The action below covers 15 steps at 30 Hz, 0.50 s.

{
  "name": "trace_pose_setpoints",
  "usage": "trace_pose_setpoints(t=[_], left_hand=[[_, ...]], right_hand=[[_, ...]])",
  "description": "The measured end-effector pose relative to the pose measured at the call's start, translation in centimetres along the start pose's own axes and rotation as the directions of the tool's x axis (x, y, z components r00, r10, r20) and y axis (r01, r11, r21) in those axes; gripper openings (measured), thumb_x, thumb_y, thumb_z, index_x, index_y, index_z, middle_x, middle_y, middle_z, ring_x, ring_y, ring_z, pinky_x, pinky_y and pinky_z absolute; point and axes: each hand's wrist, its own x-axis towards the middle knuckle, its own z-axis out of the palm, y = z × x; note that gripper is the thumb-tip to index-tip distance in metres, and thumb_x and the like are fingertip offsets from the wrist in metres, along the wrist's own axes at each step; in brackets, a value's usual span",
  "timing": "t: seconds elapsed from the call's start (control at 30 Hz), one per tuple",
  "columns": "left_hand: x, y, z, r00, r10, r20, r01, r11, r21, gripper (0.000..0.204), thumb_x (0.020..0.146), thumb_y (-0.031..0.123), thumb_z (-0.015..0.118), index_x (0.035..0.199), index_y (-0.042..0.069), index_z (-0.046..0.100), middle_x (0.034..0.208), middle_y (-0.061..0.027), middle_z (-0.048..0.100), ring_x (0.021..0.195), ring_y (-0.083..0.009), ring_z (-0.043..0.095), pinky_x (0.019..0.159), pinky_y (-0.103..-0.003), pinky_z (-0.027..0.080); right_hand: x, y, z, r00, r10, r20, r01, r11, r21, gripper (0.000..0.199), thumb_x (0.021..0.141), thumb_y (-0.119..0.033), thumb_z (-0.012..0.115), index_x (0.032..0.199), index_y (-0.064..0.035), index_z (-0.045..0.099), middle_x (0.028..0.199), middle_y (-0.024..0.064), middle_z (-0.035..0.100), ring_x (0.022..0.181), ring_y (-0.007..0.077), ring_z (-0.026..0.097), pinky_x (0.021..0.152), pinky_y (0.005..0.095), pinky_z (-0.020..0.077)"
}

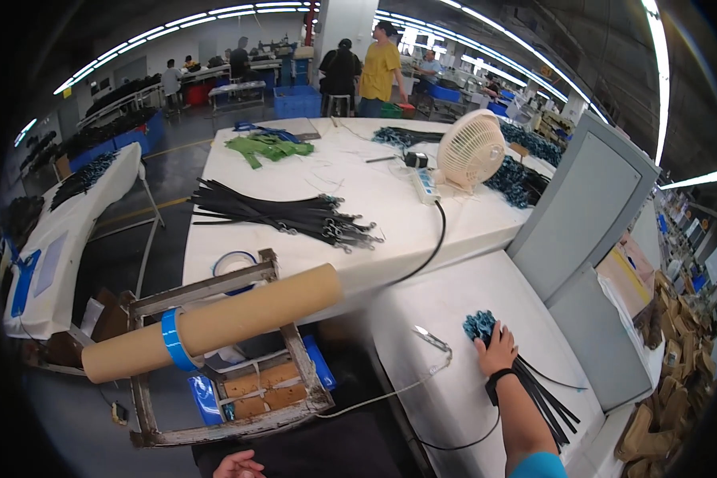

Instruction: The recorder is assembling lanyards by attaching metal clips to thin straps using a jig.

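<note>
Head view: right hand (pixel 498 348) flat, fingers spread, pressing a bundle of black straps (pixel 540 390) with blue ends near the right edge of the white worktop (pixel 454 398). Left hand (pixel 237 464) cut off at bottom edge, grip unreadable. Scissors (pixel 432 338) lie just beside.

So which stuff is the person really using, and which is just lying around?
In use:
- right hand, pressing on the bundle of black straps
- blue-wrapped strap ends under the fingers

Just lying about:
- cardboard tube
- white fan
- green fabric pieces
- pile of black straps on the big table
- left hand, resting low
</note>
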Motion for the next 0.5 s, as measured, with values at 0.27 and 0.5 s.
trace_pose_setpoints(t=[0.27, 0.5], left_hand=[[1.4, -1.1, 0.5, 0.997, -0.042, 0.062, 0.047, 0.995, -0.084, 0.034, 0.092, 0.008, 0.056, 0.125, 0.003, 0.051, 0.101, -0.0041, 0.061, 0.084, -0.0098, 0.058, 0.077, -0.022, 0.047], [2.4, -0.6, 0.1, 0.998, -0.033, 0.044, 0.036, 0.998, -0.06, 0.034, 0.091, 0.004, 0.056, 0.124, 0.004, 0.052, 0.1, -0.0033, 0.062, 0.084, -0.009, 0.058, 0.075, -0.022, 0.048]], right_hand=[[0.0, -4.6, -4.9, 0.935, -0.307, -0.176, 0.34, 0.917, 0.209, 0.073, 0.08, -0.026, 0.069, 0.137, 0.0027, 0.034, 0.134, 0.0268, 0.039, 0.124, 0.0417, 0.036, 0.103, 0.0466, 0.0314], [2.6, -22.4, -13.6, 0.61, -0.787, -0.093, 0.658, 0.438, 0.613, 0.025, 0.084, -0.021, 0.066, 0.099, -0.0013, 0.067, 0.086, 0.0137, 0.064, 0.075, 0.0234, 0.062, 0.068, 0.0317, 0.0498]])
